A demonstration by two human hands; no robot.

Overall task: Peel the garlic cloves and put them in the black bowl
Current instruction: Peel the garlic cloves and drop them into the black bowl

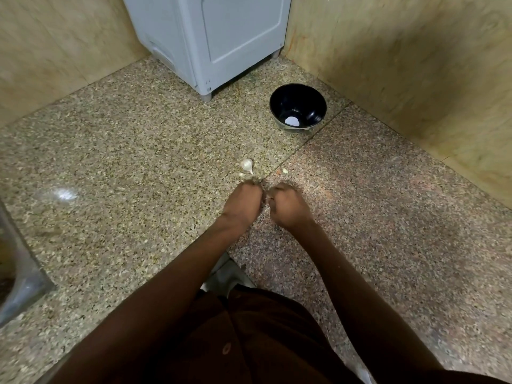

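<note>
Garlic (246, 165) lay on the desk (124, 151), just beyond the hands; a small clove (284, 170) sat to its right. Left hand (242, 202) and right hand (288, 205) were close together, fingers curled inward. What they gripped could not be told. Black bowl (298, 108) stood well beyond, near a grey appliance (210, 37).

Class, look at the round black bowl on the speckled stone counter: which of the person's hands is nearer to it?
Right. The right hand sits below the round black bowl, slightly left of it; the left hand lies further left.
</note>
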